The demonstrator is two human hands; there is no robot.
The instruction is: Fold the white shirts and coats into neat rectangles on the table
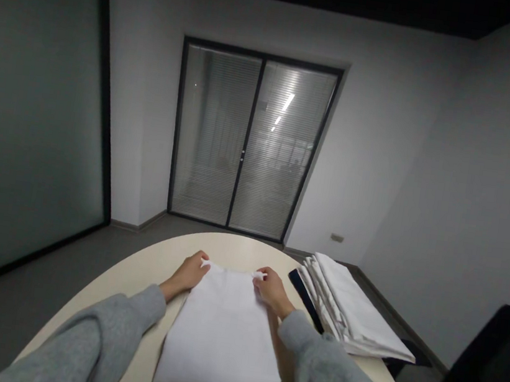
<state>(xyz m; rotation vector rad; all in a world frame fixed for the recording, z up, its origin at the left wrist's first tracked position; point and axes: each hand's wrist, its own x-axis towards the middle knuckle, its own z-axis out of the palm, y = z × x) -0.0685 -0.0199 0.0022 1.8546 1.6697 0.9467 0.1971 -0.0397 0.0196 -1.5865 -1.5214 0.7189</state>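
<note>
The cloth [224,337] lies on the bench [237,251], directly before the person. The left hand [188,273] has its fingers at the far left corner of the cloth; the right hand [271,288] has its fingers at the far right corner. A stack of cloths [352,307] lies on the bench to the right, overhanging the edge. A chair [489,372] stands right of the bench. Behind the bench is a door [215,136]; a partition [30,111] stands to the left.
</note>
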